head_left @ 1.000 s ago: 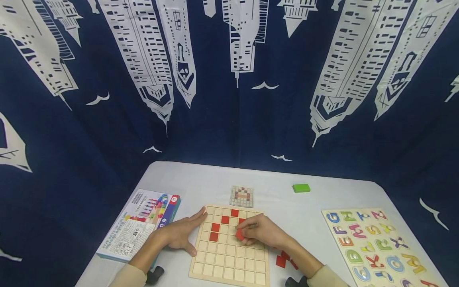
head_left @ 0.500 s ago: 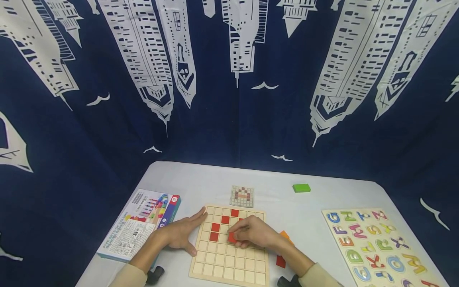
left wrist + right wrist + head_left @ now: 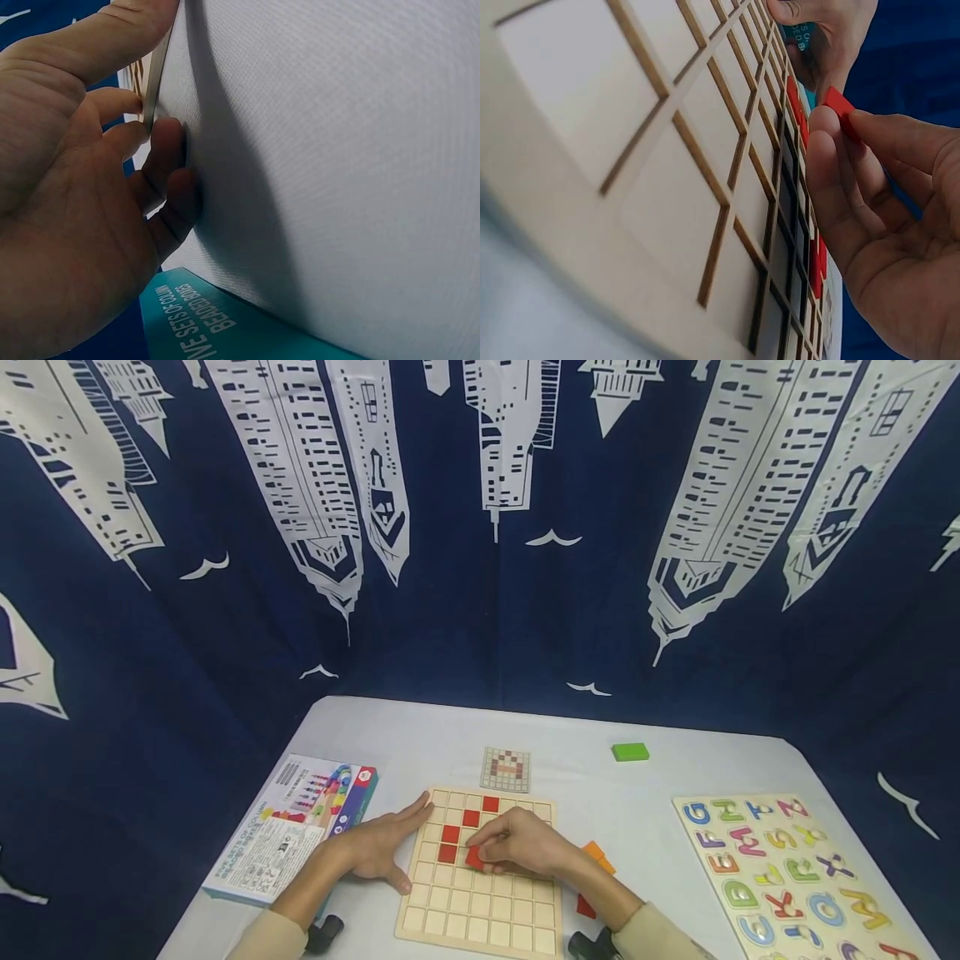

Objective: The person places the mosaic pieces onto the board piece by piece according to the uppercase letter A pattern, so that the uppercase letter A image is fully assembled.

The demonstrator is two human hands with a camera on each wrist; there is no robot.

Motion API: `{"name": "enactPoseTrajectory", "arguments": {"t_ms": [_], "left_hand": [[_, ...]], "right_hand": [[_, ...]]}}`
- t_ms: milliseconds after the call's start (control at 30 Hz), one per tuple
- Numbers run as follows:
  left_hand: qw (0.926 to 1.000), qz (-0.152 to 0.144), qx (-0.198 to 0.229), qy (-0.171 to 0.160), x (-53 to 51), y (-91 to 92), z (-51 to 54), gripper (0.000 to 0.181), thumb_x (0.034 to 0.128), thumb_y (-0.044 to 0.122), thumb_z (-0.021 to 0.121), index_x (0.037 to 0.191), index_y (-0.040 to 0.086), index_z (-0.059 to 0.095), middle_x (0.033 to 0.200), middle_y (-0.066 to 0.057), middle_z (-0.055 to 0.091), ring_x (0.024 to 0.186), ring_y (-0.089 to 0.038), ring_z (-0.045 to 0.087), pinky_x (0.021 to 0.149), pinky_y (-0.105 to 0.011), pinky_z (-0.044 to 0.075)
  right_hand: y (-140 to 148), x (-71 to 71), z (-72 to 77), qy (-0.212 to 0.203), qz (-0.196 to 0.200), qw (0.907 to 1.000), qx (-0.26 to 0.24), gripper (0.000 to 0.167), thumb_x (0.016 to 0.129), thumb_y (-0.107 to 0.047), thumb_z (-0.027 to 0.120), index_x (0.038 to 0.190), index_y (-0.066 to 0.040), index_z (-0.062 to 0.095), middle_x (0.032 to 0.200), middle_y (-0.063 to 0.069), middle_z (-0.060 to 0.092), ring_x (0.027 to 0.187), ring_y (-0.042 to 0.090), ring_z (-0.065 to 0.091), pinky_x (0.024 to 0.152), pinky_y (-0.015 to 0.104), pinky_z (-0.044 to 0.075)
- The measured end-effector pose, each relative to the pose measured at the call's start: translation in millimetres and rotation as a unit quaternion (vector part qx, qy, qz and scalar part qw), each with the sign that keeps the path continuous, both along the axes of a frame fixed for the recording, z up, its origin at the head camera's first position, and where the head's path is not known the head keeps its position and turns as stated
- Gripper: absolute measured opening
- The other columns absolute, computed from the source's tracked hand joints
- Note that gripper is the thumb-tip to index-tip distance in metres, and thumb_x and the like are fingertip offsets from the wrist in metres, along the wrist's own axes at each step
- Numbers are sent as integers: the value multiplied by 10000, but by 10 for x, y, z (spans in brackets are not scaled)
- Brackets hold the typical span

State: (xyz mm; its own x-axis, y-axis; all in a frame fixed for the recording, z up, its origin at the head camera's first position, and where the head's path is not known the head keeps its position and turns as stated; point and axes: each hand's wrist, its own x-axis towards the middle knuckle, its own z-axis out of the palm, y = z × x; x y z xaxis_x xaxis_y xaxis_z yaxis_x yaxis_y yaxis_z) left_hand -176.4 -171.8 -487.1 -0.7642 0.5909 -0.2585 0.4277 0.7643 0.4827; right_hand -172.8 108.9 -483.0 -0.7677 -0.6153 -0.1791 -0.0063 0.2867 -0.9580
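My right hand pinches a red square tile between thumb and fingers, over the middle of the wooden grid board. In the right wrist view the tile shows tilted in the fingertips of the right hand, above the board. Several red tiles lie in cells, among them one at the upper left. My left hand rests with spread fingers along the board's left edge; the left wrist view shows that hand touching the edge. A small pattern card lies behind the board.
A printed box lies at the left. Orange tiles and red ones lie right of the board, partly hidden by the right forearm. A green block is at the back right, an alphabet board at the far right.
My right hand has moved left across the board with the red tile in it. Orange tiles beside the board have come into view past the forearm. The left hand has stayed in place.
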Motion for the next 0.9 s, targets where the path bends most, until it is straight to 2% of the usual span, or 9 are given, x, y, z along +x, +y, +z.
{"name": "enactPoseTrajectory", "arguments": {"t_ms": [300,667,900], "left_hand": [[10000,-1,12,-30,-10,-3,-2,1185,530,556,760,1491,208,161,1547,51,-17,1358,-301,220,1047,-528,259],[10000,-52,-3,11,-11,-2,13,1176,543,542,761,1492,198,158,1549,35,-10,1354,-310,228,1045,-526,265],[10000,-77,29,-5,-11,-2,13,1169,553,543,760,1492,188,160,1549,22,-9,1354,-310,226,1042,-524,273]], "right_hand": [[-137,0,-24,22,125,9998,-181,188,820,-24,641,996,-12,706,783,125,689,680,306,665,626,384,562],[-251,16,-57,81,310,9994,-103,185,825,-26,638,995,-45,710,762,98,686,686,287,672,621,392,561],[-326,46,-60,458,387,9981,157,133,819,-27,648,944,-54,685,676,135,654,624,267,660,576,370,559]]}}
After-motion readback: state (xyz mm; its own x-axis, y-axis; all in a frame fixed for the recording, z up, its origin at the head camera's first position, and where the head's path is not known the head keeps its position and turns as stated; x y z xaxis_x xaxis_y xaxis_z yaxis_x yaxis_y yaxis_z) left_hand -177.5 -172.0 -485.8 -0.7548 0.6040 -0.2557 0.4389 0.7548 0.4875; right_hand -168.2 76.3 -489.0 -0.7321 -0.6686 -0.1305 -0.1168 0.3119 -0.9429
